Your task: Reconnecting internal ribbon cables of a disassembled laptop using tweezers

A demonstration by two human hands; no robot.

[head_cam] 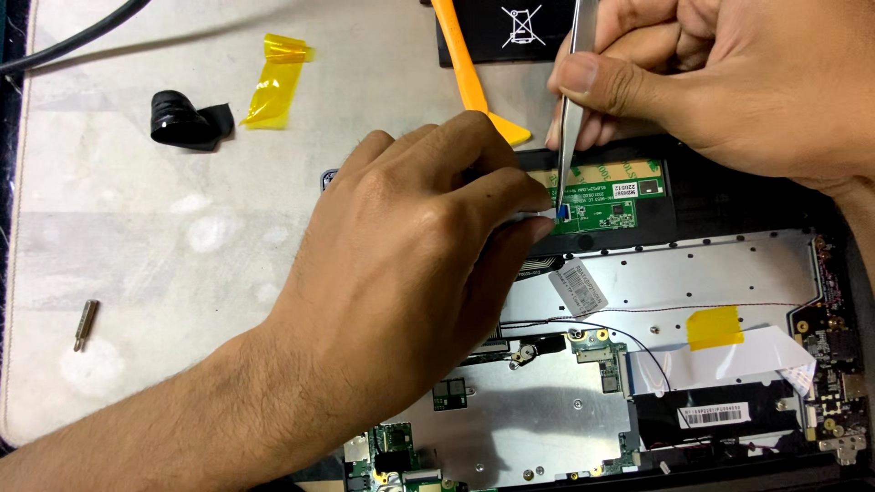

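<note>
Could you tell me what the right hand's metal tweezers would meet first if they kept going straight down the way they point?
Most likely the small blue connector tab on the green circuit board; the silver metal tweezers in the right hand end just above it, though depth is unclear.

Head cam, steep downward look, close over opened laptop (693,301), single view.

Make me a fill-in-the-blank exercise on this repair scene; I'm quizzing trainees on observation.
1. The right hand holds metal ____ whose tips meet the green board.
2. The pry tool lying above the left hand is ____ in colour.
3. The loose screwdriver bit lies on the mat, to the ____ of the laptop.
4. Beside the black tape lies a crumpled piece of ____ tape.

Missing words: tweezers; orange; left; yellow
</note>
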